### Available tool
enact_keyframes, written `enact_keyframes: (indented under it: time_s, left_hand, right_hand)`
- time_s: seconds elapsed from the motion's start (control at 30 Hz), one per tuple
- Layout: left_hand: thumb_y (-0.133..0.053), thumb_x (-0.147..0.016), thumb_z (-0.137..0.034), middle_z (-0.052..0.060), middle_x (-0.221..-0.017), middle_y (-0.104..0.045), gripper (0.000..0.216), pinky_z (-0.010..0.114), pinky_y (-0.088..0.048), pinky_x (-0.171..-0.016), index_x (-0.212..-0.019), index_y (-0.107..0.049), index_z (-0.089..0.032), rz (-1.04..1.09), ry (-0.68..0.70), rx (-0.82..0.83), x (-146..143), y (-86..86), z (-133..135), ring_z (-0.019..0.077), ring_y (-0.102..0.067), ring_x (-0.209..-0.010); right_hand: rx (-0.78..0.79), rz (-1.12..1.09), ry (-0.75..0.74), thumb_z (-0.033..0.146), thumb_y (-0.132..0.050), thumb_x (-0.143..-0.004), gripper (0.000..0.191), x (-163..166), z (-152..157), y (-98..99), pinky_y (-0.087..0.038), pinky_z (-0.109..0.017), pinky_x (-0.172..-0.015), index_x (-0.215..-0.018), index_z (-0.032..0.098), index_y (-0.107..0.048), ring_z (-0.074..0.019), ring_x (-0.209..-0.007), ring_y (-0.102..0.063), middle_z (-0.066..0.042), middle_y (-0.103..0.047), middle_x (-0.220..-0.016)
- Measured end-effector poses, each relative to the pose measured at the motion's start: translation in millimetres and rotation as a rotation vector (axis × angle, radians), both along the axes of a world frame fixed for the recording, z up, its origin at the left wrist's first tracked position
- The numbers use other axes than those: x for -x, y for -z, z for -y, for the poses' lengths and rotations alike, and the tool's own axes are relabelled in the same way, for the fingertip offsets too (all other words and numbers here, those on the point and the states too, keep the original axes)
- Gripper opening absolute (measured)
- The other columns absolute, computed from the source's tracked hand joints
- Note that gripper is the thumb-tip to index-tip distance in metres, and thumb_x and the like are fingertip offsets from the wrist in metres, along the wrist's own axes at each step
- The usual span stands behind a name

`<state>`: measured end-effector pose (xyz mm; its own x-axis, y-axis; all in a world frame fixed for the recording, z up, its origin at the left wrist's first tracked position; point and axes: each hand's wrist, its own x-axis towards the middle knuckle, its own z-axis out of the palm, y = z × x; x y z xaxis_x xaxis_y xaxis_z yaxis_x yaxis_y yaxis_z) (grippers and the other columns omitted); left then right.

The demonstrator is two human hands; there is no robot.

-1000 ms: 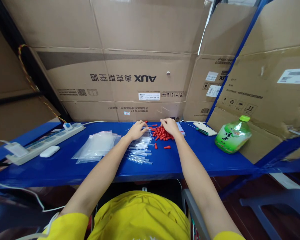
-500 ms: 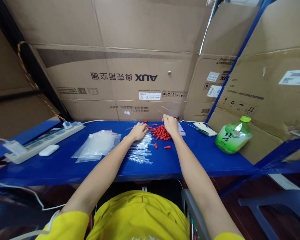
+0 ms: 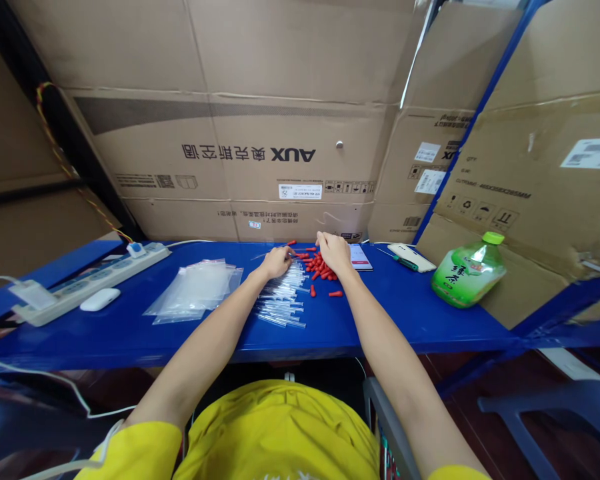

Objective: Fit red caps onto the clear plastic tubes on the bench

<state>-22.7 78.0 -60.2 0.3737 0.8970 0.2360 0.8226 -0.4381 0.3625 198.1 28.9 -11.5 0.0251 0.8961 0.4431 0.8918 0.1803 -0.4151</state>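
On the blue shelf [image 3: 130,333] lies a row of several clear plastic tubes [image 3: 281,300] and, to their right, a pile of small red caps [image 3: 322,269]. My left hand [image 3: 276,261] rests at the far end of the tubes, its fingers curled and pinched on a thin clear tube. My right hand [image 3: 333,251] lies over the far side of the red caps with the fingers bent down onto them; what they hold is hidden. The two hands are close together.
Clear plastic bags [image 3: 195,291] lie left of the tubes. A white power strip [image 3: 87,283] and a white mouse [image 3: 99,299] sit at the far left. A phone [image 3: 360,256], a white device [image 3: 410,257] and a tilted green bottle [image 3: 469,272] are to the right. Cardboard boxes [image 3: 260,153] stand behind.
My right hand has shifted left over the red caps, closer to my left hand. My left hand stays at the far end of the tubes.
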Motion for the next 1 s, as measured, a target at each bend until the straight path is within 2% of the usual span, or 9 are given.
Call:
enact_keyframes:
  time_s: [0.1, 0.27, 0.43, 0.53, 0.7, 0.77, 0.9, 1.0]
  left_hand:
    - [-0.057, -0.095, -0.022, 0.010, -0.114, -0.074, 0.022, 0.037, -0.051, -0.097, -0.108, -0.074, -0.021, -0.031, -0.002, -0.020, 0.0, 0.6, 0.6, 0.0265, -0.066, -0.111]
    - [-0.051, -0.099, -0.023, 0.014, -0.119, -0.070, 0.020, 0.043, -0.050, -0.099, -0.106, -0.069, -0.020, -0.014, -0.036, -0.101, 1.8, -4.0, 5.9, 0.0301, -0.062, -0.118]
    - [-0.042, -0.105, -0.028, 0.014, -0.109, -0.068, 0.022, 0.040, -0.050, -0.098, -0.102, -0.062, -0.019, 0.161, 0.068, -0.207, 2.8, -14.1, 9.5, 0.0265, -0.064, -0.108]
    - [-0.038, -0.106, -0.032, 0.011, -0.101, -0.068, 0.026, 0.038, -0.049, -0.094, -0.097, -0.059, -0.020, 0.236, 0.148, -0.237, 0.5, -21.4, 15.1, 0.0242, -0.064, -0.099]
    - [-0.031, -0.109, -0.039, 0.004, -0.085, -0.068, 0.035, 0.033, -0.046, -0.080, -0.096, -0.058, -0.021, 0.324, 0.150, -0.152, -5.1, -33.0, 29.9, 0.0212, -0.064, -0.082]
    - [-0.034, -0.109, -0.040, 0.003, -0.085, -0.068, 0.032, 0.032, -0.045, -0.079, -0.097, -0.058, -0.022, 0.314, 0.160, -0.135, -6.5, -36.7, 35.7, 0.0216, -0.066, -0.082]
    - [-0.034, -0.110, -0.043, 0.003, -0.089, -0.070, 0.031, 0.030, -0.044, -0.077, -0.105, -0.058, -0.024, 0.281, 0.208, -0.136, -8.5, -40.9, 42.6, 0.0218, -0.068, -0.084]
    - [-0.031, -0.111, -0.042, 0.005, -0.088, -0.071, 0.034, 0.030, -0.044, -0.076, -0.102, -0.058, -0.024, 0.225, 0.161, -0.155, -9.8, -41.4, 43.3, 0.0226, -0.069, -0.083]
  right_hand:
    - [0.007, 0.023, 0.013, 0.047, -0.028, -0.113, 0.054, 1.4, 2.0, -2.7, -0.042, -0.027, -0.083, -0.100, 0.026, -0.077, -0.0214, -0.099, -0.072, -0.006, -0.080, -0.100]
    - [-0.026, 0.058, -0.021, 0.045, -0.030, -0.112, 0.050, 5.8, 5.9, -3.5, -0.043, -0.028, -0.082, -0.101, 0.025, -0.074, -0.0222, -0.099, -0.072, -0.006, -0.080, -0.102]
    - [-0.075, 0.028, -0.091, 0.041, -0.043, -0.109, 0.033, 10.8, 8.3, -0.6, -0.046, -0.030, -0.082, -0.128, 0.026, -0.065, -0.0232, -0.100, -0.071, -0.005, -0.078, -0.105]
    - [-0.129, 0.039, -0.175, 0.038, -0.051, -0.105, 0.038, 13.8, 8.6, 1.4, -0.047, -0.031, -0.086, -0.141, 0.027, -0.057, -0.0237, -0.107, -0.068, -0.005, -0.076, -0.110]
    - [-0.152, 0.105, -0.260, 0.039, -0.056, -0.104, 0.028, 18.1, 9.4, 3.1, -0.048, -0.032, -0.091, -0.127, 0.026, -0.065, -0.0239, -0.108, -0.065, -0.006, -0.075, -0.113]
    - [-0.159, 0.110, -0.265, 0.040, -0.056, -0.104, 0.026, 19.7, 11.0, 2.4, -0.048, -0.032, -0.089, -0.124, 0.026, -0.065, -0.0236, -0.105, -0.066, -0.005, -0.075, -0.110]
    - [-0.178, 0.122, -0.268, 0.039, -0.058, -0.103, 0.035, 22.5, 15.3, -0.2, -0.046, -0.032, -0.089, -0.135, 0.024, -0.060, -0.0237, -0.105, -0.066, -0.006, -0.075, -0.111]
    - [-0.202, 0.169, -0.274, 0.038, -0.055, -0.105, 0.028, 23.5, 16.8, -1.9, -0.045, -0.032, -0.091, -0.128, 0.025, -0.064, -0.0234, -0.106, -0.064, -0.006, -0.075, -0.114]
